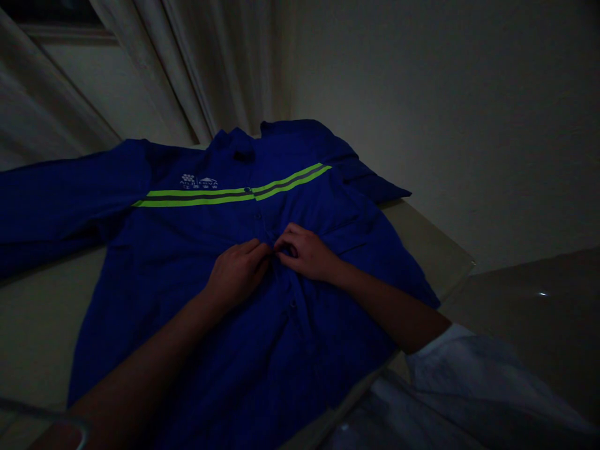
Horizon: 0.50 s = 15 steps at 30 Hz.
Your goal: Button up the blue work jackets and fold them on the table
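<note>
Work-shirt placket (267, 231) is lying closed above my left hand (237, 272) and right hand (304, 253), whose fingers (262, 249) are pinching it narrowly; below them, I am seeing 1 button (293, 303), fastening unclear.

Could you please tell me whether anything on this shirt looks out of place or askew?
Yes: the green reflective stripe on the blue work shirt doesn't line up at the front opening. Its two halves meet at an angle, above the left hand and right hand, so the front looks misaligned.
</note>
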Motion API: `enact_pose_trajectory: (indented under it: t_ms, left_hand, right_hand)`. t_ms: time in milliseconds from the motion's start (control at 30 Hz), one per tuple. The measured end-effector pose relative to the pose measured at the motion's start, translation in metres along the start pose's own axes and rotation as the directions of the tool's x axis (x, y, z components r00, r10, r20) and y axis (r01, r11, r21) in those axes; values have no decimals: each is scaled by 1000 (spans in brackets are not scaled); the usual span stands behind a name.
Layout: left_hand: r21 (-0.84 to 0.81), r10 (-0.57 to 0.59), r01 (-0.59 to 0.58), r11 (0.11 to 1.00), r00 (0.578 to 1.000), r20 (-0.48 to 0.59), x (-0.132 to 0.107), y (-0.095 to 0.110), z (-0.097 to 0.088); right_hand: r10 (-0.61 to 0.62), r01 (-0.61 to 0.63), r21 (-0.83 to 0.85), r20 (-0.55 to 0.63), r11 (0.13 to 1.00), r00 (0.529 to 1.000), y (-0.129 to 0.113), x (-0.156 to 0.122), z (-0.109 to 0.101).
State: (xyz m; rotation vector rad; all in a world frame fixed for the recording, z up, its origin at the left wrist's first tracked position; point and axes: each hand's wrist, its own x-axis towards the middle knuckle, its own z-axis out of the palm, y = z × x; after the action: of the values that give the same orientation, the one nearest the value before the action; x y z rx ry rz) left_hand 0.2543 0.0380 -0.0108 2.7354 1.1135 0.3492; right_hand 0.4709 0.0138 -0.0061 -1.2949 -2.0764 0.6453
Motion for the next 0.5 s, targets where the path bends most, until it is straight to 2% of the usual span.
enact_pose_trajectory:
  t_ms: [233, 500]
  left_hand:
    - [77, 67, -62, 995, 995, -74, -3, -1, 4]
    - [-25, -6, 4, 1000, 997, -74, -1, -4, 6]
  right_hand:
    - [9, -7, -33, 45, 999, 999, 0, -1, 0]
    - [30, -25, -78, 56, 997, 998, -4, -3, 1]
